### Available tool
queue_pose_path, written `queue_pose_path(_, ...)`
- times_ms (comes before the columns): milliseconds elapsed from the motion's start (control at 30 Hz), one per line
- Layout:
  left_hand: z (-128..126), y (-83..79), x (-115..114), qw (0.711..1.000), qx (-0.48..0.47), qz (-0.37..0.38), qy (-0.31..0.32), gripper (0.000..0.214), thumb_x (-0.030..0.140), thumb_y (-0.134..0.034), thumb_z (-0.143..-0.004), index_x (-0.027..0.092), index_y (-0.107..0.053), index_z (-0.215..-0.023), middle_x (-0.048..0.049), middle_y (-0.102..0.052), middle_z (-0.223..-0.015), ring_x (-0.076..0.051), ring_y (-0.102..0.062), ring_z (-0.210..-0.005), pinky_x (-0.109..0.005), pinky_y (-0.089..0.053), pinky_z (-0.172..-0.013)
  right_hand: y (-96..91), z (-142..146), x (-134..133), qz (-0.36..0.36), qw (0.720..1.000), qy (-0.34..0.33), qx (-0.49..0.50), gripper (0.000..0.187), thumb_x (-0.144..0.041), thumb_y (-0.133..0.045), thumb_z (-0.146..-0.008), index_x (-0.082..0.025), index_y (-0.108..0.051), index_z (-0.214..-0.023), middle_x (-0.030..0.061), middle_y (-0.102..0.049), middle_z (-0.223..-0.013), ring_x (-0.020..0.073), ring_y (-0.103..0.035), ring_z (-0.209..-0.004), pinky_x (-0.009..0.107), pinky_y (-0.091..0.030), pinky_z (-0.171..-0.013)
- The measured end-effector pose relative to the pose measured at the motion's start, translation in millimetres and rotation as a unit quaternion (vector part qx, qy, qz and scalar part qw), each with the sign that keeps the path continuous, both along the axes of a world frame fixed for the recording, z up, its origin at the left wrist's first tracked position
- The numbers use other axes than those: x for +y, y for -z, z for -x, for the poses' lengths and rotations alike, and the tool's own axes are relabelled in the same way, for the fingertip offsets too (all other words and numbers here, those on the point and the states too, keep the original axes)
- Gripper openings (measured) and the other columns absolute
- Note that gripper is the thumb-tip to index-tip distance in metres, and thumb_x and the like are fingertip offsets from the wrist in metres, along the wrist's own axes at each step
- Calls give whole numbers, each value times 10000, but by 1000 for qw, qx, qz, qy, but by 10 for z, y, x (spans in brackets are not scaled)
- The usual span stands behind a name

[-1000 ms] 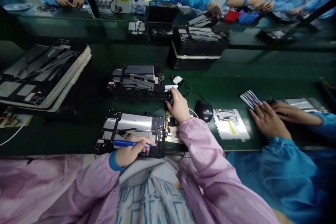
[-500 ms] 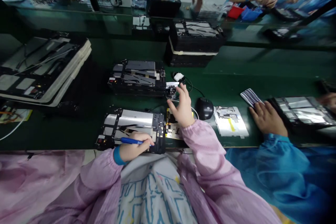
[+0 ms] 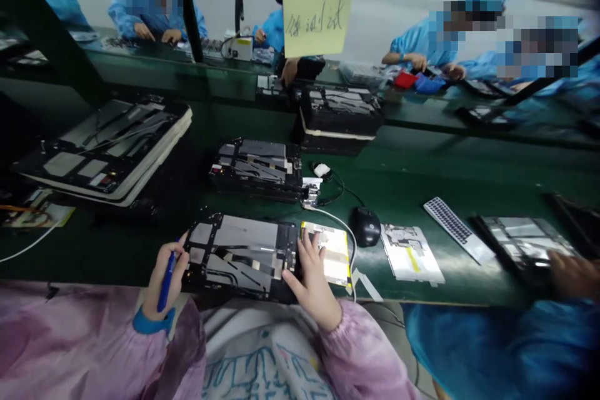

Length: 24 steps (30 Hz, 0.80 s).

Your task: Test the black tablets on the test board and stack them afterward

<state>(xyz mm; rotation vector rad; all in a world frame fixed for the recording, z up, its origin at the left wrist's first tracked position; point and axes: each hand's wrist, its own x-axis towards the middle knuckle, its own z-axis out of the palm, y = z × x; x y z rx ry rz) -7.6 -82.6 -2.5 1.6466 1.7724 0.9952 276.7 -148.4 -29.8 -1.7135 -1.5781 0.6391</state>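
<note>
A partly stripped tablet-like panel [image 3: 253, 234], with grey plates and black flat cables, lies at the table's front edge. My left hand [image 3: 157, 281] is closed round a blue pen [image 3: 167, 281], its fingertips at the panel's left end. At the opposite end is my right hand [image 3: 319, 287], fingers spread and stretched forward, thumb at the panel's right edge. Those fingers partly cover a white sheet-like part with yellow edges [image 3: 336, 253]. A white cable [image 3: 351, 234] curves past that part's right side.
Behind the panel stands a stack of similar panels [image 3: 255, 165], with another stack [image 3: 340, 119] farther back. A larger stack [image 3: 112, 144] is on the left. To the right are a black mouse [image 3: 365, 227], a metal plate [image 3: 412, 253] and a white keyboard [image 3: 452, 225]. A co-worker's hand [image 3: 574, 272] touches a device.
My left hand has moved left off the panel's top, keeping the pen. My right hand has come down from the cable connector to the panel's right end. The view has tilted up.
</note>
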Motion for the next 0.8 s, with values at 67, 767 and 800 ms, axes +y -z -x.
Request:
queue_pose_path(67,-43,-1,-103,1000,-21,2,-4,228,458,-480,-808,232,-459,-816,-62,-639,-880,-219,-626,-764,-327,-512,-699,-116,38,-19,-5,989,23,147,721,-489,-540,-843,-210,-277,-1454,118,-237,-1536,312,-153,-1430,578,-151,-1137)
queue_pose_path(767,891,108,234,961,234,-90,-115,368,336,-442,-807,161,-517,-1121,-27,-624,-622,-260,-632,-583,-368,-479,-599,-1238,47,3260,-127,906,120,386,700,-181,-573,-801,-239,-252,-1420,47,-573,-1246,152,-602,-1033,349,-515,-893)
queue_pose_path(800,907,125,219,966,210,-101,-110,335,342,-457,-796,186,-531,-1084,-15,-620,-604,-249,-631,-559,-355,-482,-578,-1209,141,3452,-111,912,108,381,622,-197,-575,-825,-219,-315,-1390,54,-590,-1207,166,-607,-1010,362,-525,-868)
